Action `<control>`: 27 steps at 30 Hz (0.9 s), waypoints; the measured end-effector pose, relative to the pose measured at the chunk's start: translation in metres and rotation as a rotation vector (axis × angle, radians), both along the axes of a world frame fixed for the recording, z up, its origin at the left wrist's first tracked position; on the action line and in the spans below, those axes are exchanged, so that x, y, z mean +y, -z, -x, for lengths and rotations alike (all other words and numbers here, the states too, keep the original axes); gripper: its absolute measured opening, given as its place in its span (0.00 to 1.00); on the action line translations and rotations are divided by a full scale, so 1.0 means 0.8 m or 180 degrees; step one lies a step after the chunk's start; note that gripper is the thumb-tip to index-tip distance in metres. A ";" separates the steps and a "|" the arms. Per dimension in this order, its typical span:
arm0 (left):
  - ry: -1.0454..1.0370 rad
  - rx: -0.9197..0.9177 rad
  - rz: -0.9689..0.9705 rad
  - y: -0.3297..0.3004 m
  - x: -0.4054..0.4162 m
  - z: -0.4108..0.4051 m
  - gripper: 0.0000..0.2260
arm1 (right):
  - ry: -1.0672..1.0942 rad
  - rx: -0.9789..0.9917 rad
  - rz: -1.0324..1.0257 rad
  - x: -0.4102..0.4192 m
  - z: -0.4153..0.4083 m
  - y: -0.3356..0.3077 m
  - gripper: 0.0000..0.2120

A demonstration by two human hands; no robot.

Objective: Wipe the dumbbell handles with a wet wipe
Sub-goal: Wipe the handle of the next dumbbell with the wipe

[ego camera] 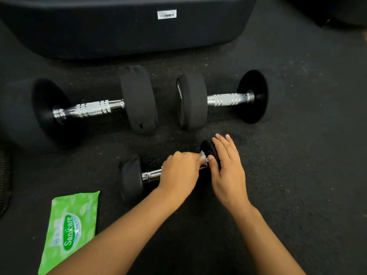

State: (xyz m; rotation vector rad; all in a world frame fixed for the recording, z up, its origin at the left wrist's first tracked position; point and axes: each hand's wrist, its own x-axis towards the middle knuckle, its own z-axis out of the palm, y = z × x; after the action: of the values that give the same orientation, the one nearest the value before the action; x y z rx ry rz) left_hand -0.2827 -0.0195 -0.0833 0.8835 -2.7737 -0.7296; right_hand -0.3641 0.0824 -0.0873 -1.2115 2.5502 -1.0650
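Fingers of the left hand (179, 171) are curled shut around the chrome handle (154, 174) of the small dumbbell (131, 177), pinching a white wet wipe (203, 156) against the bar near its right-hand end; only a small crumpled bit of the wipe shows past the knuckles. Beside it, the right hand (228, 171) lies flat over the dumbbell's right weight head (206, 146), its fingers straight, slightly spread and clamped on nothing, the thumb touching the bar end next to the wipe. That small dumbbell rests on the dark speckled rubber floor (297, 175), its left black head and a short stretch of bare chrome visible to the left of the gripping hand. Both bare forearms come in from the bottom edge. Lower left, on the floor and well apart from the hands, lies a green Sanicare wet wipe pack (69, 231), partly covered by the left forearm. Farther from the person, two larger dumbbells lie roughly end to end with a gap between their inner heads: the left large dumbbell (137, 98) with its knurled, ringed chrome handle, and the right large dumbbell (190, 100) with a similar handle. Behind them sits a large black padded base (119, 32) bearing a small white barcode sticker (166, 14).
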 end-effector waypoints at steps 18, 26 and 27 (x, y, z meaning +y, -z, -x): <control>0.0694 0.1022 0.0587 0.035 0.010 -0.014 0.13 | -0.0012 -0.0044 0.0016 0.002 -0.001 0.001 0.20; 0.0425 0.0673 0.0431 0.025 0.013 -0.031 0.16 | -0.0063 0.0037 -0.0003 0.009 -0.002 0.003 0.22; 0.0490 0.0759 0.0498 0.029 0.018 -0.030 0.15 | -0.0052 0.0041 0.0004 0.009 -0.003 0.004 0.22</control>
State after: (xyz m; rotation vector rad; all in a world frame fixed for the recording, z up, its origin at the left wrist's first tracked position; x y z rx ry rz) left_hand -0.2584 -0.0050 -0.1067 0.5215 -2.6602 -0.5863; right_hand -0.3619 0.0899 -0.0902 -1.2414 2.5448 -1.0593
